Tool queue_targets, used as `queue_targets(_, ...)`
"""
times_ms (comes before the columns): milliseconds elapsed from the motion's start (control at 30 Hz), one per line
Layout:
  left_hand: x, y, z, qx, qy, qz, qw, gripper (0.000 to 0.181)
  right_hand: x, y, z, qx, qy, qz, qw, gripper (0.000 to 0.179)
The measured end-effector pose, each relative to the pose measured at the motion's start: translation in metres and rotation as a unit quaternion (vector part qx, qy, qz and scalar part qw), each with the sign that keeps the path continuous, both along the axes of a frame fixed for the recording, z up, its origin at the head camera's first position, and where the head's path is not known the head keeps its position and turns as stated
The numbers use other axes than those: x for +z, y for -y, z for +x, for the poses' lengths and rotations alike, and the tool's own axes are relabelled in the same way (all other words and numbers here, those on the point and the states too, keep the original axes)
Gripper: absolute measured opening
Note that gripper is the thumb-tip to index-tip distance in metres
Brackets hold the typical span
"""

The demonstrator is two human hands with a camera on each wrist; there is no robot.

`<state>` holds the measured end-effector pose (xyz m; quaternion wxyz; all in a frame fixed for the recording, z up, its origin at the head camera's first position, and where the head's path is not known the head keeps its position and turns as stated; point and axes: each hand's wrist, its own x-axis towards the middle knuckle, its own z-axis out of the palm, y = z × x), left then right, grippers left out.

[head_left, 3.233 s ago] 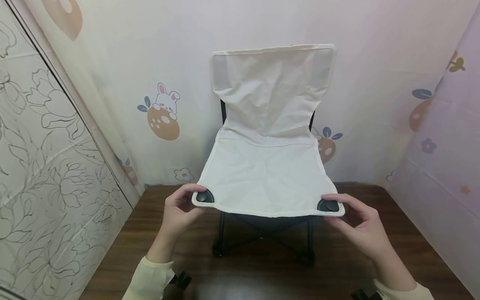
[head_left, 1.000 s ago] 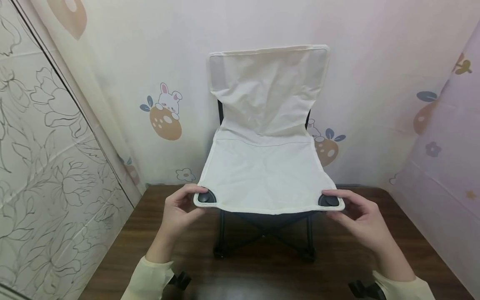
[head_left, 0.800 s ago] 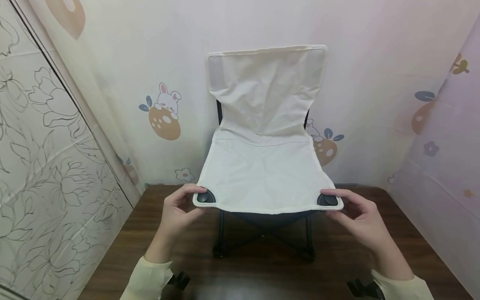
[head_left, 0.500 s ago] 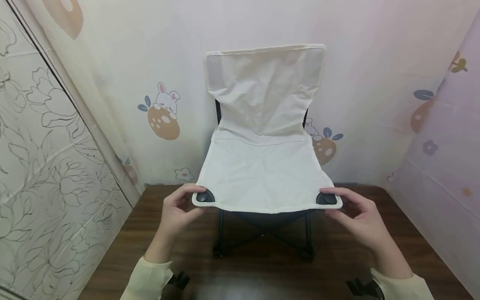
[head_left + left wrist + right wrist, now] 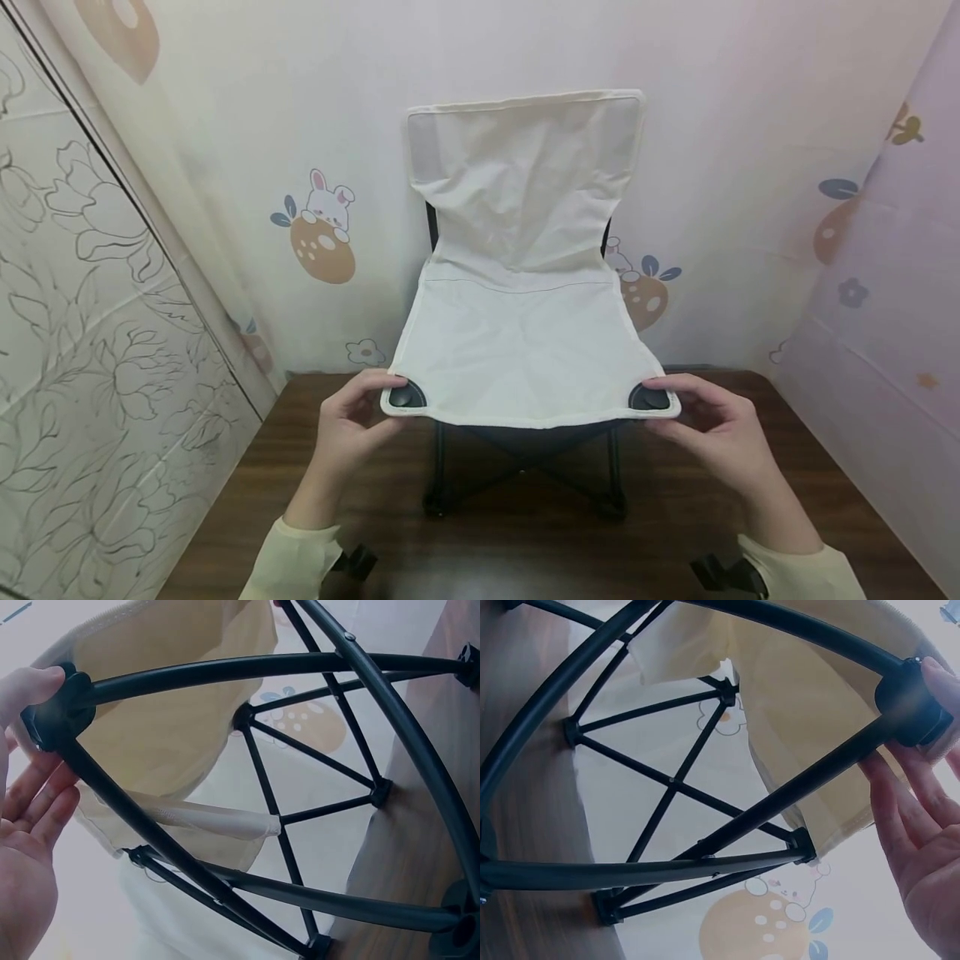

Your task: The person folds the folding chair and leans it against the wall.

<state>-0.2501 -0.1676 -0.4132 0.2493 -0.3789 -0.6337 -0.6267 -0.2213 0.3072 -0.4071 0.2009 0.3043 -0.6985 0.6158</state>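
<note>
A folding camp chair (image 5: 525, 350) with cream fabric and black tube legs stands unfolded, facing me. My left hand (image 5: 347, 425) pinches the front left corner of its seat, fingertips on the black corner patch (image 5: 407, 395) and thumb below. At the opposite front corner, my right hand (image 5: 723, 433) grips the other black patch (image 5: 648, 397) the same way. Both wrist views look under the seat: the left hand (image 5: 34, 787) and the right hand (image 5: 922, 802) each hold a black plastic corner joint where crossed tubes (image 5: 217, 669) meet.
The chair's feet stand on a dark wood-grain surface (image 5: 495, 542). Close behind is a wall covering (image 5: 322, 100) printed with rabbits and carrots. A white flower-patterned panel (image 5: 97, 333) borders the left side, and another printed sheet (image 5: 892, 400) the right.
Since the earliest frame the chair has shifted slightly left in view, and its front right corner sits a little higher. Both hands keep their hold on the corners.
</note>
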Motion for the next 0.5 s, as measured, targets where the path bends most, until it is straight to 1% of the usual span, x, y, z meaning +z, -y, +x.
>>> queue_targets(67, -0.0002, 0.0003, -0.0002, -0.002, -0.003, 0.002, 1.0000, 0.047, -0.0015, -0.0009, -0.0007, 0.006, -0.009, -0.006, 0.9999, 0.055)
queue_targets(133, -0.0006, 0.0006, -0.0002, -0.003, -0.005, 0.005, 1.0000, 0.046, -0.0030, -0.0020, -0.0020, 0.019, -0.021, -0.013, 0.9995, 0.056)
queue_targets(267, -0.0013, 0.0013, 0.0004, -0.004, -0.001, 0.012, 0.9999, 0.044, -0.0045, -0.0035, -0.0033, 0.029, -0.033, -0.010, 0.9990, 0.058)
queue_targets(500, -0.0039, 0.0027, 0.0000, -0.006, 0.002, 0.018, 0.9998, 0.043, -0.0051, -0.0047, -0.0040, 0.021, -0.047, -0.005, 0.9987, 0.057)
